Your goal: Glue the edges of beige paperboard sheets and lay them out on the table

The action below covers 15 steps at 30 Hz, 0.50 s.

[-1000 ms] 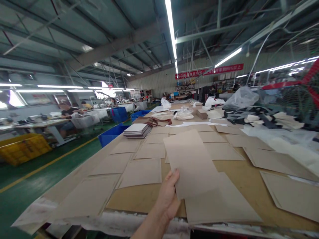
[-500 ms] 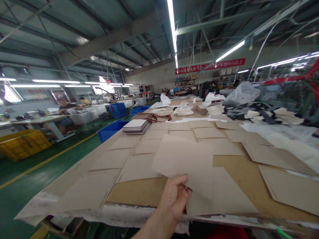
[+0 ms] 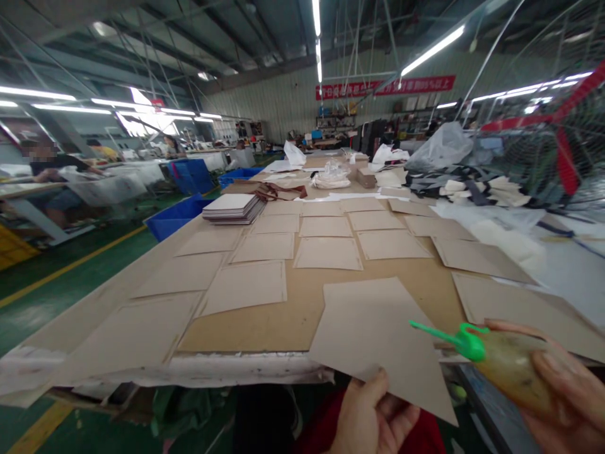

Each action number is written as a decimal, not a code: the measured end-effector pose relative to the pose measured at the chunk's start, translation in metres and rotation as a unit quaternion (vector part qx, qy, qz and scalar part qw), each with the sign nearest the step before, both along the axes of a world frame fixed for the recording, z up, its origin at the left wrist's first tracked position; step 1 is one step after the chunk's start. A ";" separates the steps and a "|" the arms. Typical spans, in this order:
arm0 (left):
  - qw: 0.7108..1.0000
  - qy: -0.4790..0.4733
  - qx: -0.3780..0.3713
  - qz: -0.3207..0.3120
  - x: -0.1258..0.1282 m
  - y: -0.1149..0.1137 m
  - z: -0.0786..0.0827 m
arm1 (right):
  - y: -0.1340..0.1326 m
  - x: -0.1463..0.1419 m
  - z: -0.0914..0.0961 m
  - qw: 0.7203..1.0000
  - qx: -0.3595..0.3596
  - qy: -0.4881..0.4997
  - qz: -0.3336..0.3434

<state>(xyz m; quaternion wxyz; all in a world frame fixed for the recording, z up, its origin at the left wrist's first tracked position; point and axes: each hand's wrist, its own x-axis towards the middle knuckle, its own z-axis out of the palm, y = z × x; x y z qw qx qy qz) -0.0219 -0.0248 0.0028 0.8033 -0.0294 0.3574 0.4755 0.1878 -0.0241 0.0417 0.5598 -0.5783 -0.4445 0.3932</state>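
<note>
My left hand (image 3: 373,419) is closed on the near edge of a brown paperboard sheet (image 3: 378,337), thumb on top, holding it over the table's front edge. My right hand (image 3: 558,394) is wrapped round a squeeze bottle (image 3: 513,366) of amber liquid. Its green nozzle (image 3: 449,335) points left over the sheet's right corner. Several more brown sheets (image 3: 328,252) lie spread in rows on the cardboard-covered table (image 3: 265,325).
A stack of white-topped boards (image 3: 232,208) sits at the table's far left. Blue bins (image 3: 172,217) stand on the green floor at left. Plastic bags and piles of cut pieces (image 3: 467,186) fill the right. A person (image 3: 51,176) sits at a bench at left.
My left hand pulled the sheet off the table toward me, past the front edge. My right hand came into view with the squeeze bottle. The view tilted downward.
</note>
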 end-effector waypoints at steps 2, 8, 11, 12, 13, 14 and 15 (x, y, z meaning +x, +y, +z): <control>0.999 -0.024 -0.008 -0.027 0.001 0.005 0.001 | 0.015 -0.009 0.011 0.994 -0.014 0.104 -0.003; 0.998 0.023 0.052 -0.041 0.008 0.015 0.003 | 0.047 -0.025 0.023 0.992 -0.023 0.075 0.099; 0.996 0.072 0.052 -0.023 0.013 0.015 0.004 | 0.057 -0.030 0.025 0.993 -0.007 -0.001 0.117; 0.995 0.079 0.048 -0.026 0.015 0.014 0.005 | 0.059 -0.033 0.026 0.992 -0.002 -0.035 0.124; 0.995 0.080 0.045 -0.035 0.017 0.014 0.005 | 0.062 -0.036 0.028 0.988 0.002 -0.072 0.134; 0.995 0.078 0.046 -0.047 0.019 0.014 0.004 | 0.065 -0.040 0.030 0.983 0.006 -0.111 0.147; 0.994 0.077 0.051 -0.057 0.021 0.015 0.004 | 0.068 -0.044 0.032 0.975 0.014 -0.150 0.163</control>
